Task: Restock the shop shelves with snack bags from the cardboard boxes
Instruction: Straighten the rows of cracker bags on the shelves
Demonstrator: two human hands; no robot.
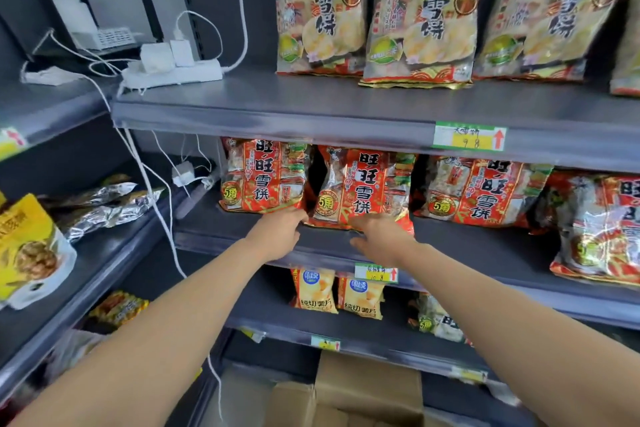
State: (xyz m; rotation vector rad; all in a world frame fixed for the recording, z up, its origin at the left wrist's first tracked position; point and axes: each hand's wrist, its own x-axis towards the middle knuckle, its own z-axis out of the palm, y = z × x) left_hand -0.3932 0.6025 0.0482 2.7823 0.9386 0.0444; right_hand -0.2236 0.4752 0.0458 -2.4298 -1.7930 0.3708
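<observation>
Across the whole view, grey shelves (311, 104) in tiers. On the top tier, three big bags (320, 10), upright and face out, long axis vertical, print right way up. On the middle tier, a row of red bags (481, 191), likewise upright, tops up, fronts toward the camera. At the right of that row, the end bag (595, 232), nearer the shelf's front edge.

Second from the left in the row, the second bag (360, 187). Standing on its bottom seam, long axis close to vertical, label facing out. Just beside its left neighbour, with a dark gap before the right one.

On the floor under the lowest tier, a cardboard box (367, 388), only partly seen.

Reaching in from below, two bare arms. Left hand (278, 234) at the second bag's lower left corner, fingertips bent against it; pinching or only touching, cannot tell. Right hand (384, 237) at the lower right corner, fingers spread and loosely straight on the bottom edge, thumb apart underneath, clasping nothing.

On the side shelf at left, a yellow bag (27, 250). Below the hands, two chip bags (315, 291), upright. At the top tier's left end, a white power strip (180, 74) with plugs and trailing cables. On the shelf lips, small tags (469, 137).
</observation>
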